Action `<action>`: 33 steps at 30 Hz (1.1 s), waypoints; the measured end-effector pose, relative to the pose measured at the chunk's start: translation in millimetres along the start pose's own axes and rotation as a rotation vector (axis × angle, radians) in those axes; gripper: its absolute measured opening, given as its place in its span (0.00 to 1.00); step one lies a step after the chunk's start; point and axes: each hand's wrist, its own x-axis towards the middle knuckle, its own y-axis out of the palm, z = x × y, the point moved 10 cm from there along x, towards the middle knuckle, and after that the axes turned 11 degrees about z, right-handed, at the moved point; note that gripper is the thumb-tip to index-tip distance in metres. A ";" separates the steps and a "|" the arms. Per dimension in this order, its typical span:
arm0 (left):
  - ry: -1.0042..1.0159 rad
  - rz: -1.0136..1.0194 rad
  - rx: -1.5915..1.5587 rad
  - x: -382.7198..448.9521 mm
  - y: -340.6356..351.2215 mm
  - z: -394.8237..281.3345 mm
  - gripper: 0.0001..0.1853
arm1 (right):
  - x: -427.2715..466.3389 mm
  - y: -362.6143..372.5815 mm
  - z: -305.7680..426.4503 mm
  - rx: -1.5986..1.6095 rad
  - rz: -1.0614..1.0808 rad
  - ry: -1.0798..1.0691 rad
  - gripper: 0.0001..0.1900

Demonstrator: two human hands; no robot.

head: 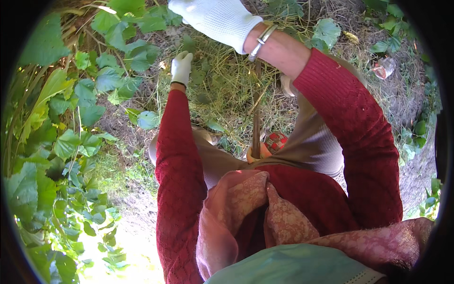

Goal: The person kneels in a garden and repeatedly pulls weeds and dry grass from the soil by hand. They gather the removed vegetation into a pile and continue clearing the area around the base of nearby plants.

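Note:
My left hand (182, 67), in a white knit glove, is low over a patch of cut or dry grass (227, 85) beside the green vine leaves; its fingers look curled, and I cannot tell whether they hold anything. My right hand (216, 23), also in a white knit glove, is raised nearer the camera at the top edge, where its fingertips are hard to make out. Below its wrist a brown wooden stick (256, 120) runs between my knees. At the stick's lower end lies a rounded thing with a red and tan pattern (276, 142).
Broad-leaved green vines (95, 81) crowd the left side. More leaves (326, 32) grow at the upper right, near a crumpled clear plastic piece (384, 68) on bare soil. My bent knees flank the grass. A green face mask (298, 264) and a pink scarf (230, 213) cover the bottom.

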 end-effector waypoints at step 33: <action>0.302 -0.349 -0.824 -235.2 -183.3 -72.8 0.22 | -87.1 278.6 38.4 0.697 0.854 0.320 0.15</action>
